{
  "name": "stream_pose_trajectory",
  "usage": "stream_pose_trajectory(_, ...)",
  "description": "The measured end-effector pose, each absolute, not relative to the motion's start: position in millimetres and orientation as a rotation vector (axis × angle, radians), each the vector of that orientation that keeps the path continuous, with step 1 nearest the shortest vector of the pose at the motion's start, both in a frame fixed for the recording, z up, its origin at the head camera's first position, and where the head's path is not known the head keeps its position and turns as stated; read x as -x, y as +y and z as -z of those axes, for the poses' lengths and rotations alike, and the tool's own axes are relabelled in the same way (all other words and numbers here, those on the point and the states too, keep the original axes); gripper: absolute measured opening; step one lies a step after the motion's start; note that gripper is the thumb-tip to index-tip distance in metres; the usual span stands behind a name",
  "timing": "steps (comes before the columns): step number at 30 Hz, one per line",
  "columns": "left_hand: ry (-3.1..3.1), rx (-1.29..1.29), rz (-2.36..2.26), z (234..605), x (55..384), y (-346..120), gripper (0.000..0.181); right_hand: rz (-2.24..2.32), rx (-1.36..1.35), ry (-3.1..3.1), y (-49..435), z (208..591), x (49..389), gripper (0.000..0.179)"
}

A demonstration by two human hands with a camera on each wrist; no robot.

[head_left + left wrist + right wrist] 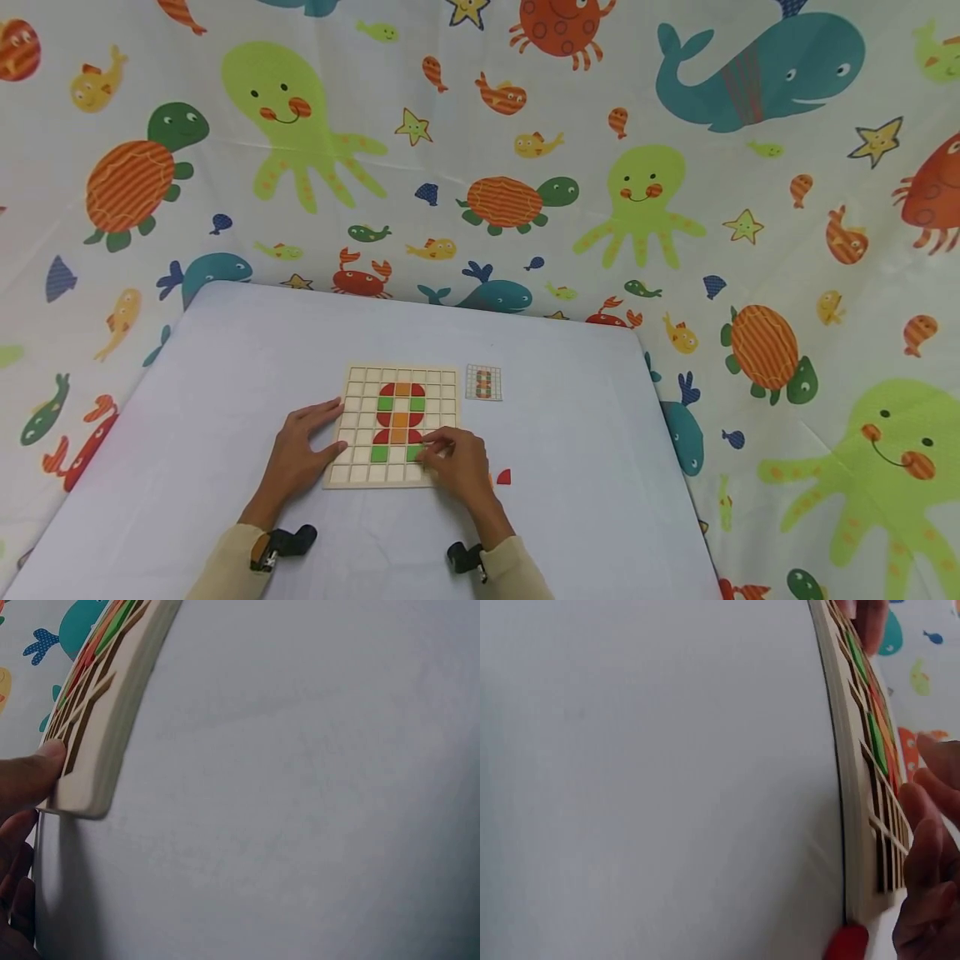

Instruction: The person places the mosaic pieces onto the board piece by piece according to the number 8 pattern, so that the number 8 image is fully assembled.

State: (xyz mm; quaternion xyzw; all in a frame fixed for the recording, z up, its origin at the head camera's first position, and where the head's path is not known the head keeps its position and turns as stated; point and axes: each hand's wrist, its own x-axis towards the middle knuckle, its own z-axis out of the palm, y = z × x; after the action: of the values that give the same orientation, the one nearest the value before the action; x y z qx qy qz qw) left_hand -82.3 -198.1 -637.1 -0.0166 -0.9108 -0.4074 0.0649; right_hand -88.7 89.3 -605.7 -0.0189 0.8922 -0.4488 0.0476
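A square wooden grid board (337, 473) lies flat on the white table. Red rounded pieces (382, 436), orange squares (400, 420) and green squares (379, 453) fill several of its middle cells. My left hand (300, 446) rests along the board's left edge; in the left wrist view its thumb (45, 769) touches the rim. Over the board's lower right, my right hand (461, 462) has bent fingertips beside a green square (415, 452), partly covering it. No piece shows between those fingers in the right wrist view.
A small card (483, 383) with a matching coloured pattern lies right of the board. Beside my right hand are a loose red piece (504, 477) and an orange piece (491, 481), mostly hidden. A sea-animal cloth (465, 108) hangs behind the table (585, 433).
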Motion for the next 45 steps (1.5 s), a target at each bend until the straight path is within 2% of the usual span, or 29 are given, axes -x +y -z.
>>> stream_pose_trajectory(9, -2.748, 0.056, 1.216, 639.1, 83.2, -198.2, 0.064, 1.546, 0.011, 2.677, 138.7, 602.0, 89.2, 0.013)
stream_pose_trajectory(23, -2.744, 0.051, 1.220, 637.9, 82.2, -198.5, 0.064, 1.298, -0.143, 2.789, 213.8, 603.0, 67.9, 0.024)
stream_pose_trajectory(37, -2.750, 0.033, 1.237, 639.3, 81.4, -199.2, 0.064, 1.025, -0.058, 2.791, 222.4, 606.2, 62.6, 0.027)
stream_pose_trajectory(45, -2.750, 0.038, 1.232, 638.3, 82.3, -198.3, 0.065, 0.992, -0.071, 2.859, 219.3, 607.0, 63.5, 0.019)
